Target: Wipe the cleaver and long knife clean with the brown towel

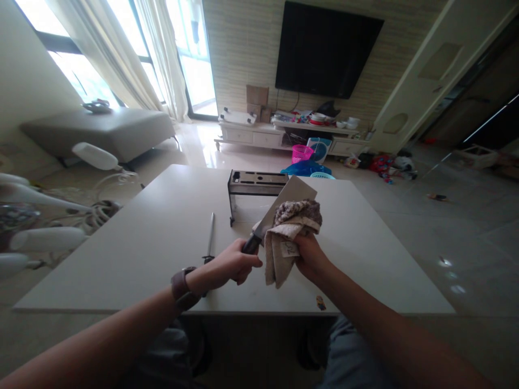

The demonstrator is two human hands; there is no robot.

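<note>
My left hand (235, 263) is closed round the dark handle of a cleaver (298, 189), whose broad blade points up and to the right above the table. A beige and brown cloth (279, 243) is bunched in my right hand (310, 256) and lies against the blade, covering part of it. Left of the hands, a sharpening steel (211, 235) rests on the tabletop, its handle partly hidden behind my left wrist. Just beyond the cleaver stands a knife block (259, 177) with a slotted top and clear sides.
The white table (154, 237) bears a small sticker (320, 303) near its front edge. Past the far edge are a pink basket (302, 153) and a blue plastic bag (310, 167). White lamp parts (48, 237) stand at the left, close to the table.
</note>
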